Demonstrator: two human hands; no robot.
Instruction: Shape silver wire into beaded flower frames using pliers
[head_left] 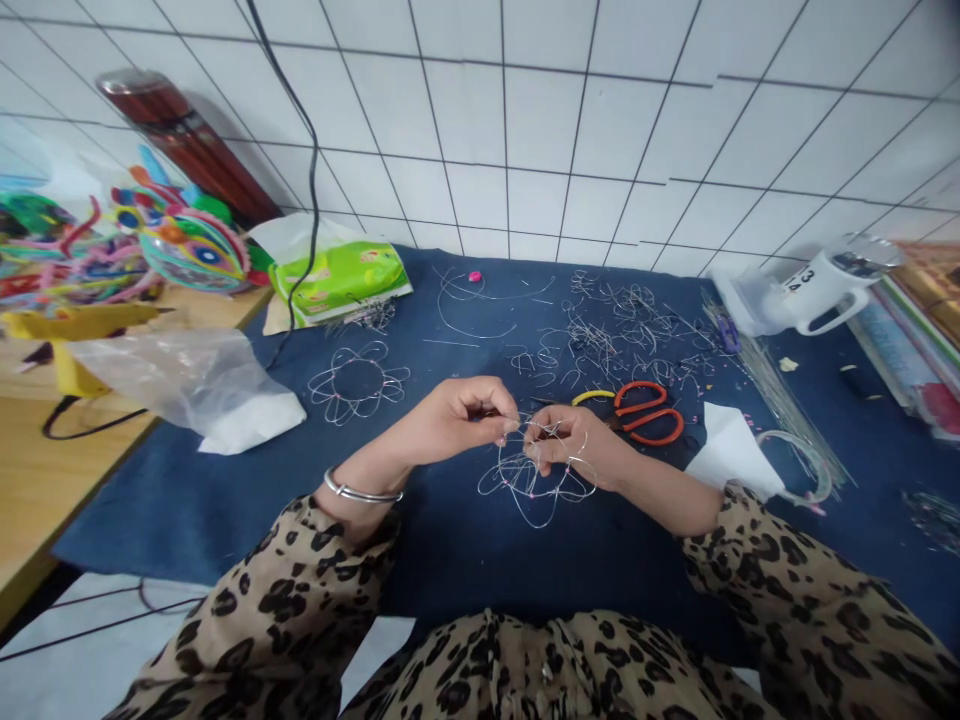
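Observation:
Between my hands, above the dark blue cloth, is a flower-shaped wire frame point(534, 494) of thin silvery loops with small pink beads. My left hand point(469, 415) pinches its upper left edge between thumb and forefinger. On the other side, my right hand point(564, 440) has its fingers closed on the wire near the top right. Exactly where each strand runs between the fingertips is too fine to make out. Just beyond my right hand lie orange-handled scissors point(651, 412) and a yellow-handled tool point(594, 396), partly hidden. A second wire flower point(358, 380) lies flat to the left.
Wire scraps point(607, 330) are scattered at the back right. A green tissue pack point(341, 280), a plastic bag point(202, 385) and a yellow glue gun point(75, 340) are on the left. A white mug point(832, 290), straight wires point(795, 400) and white paper point(731, 450) are on the right.

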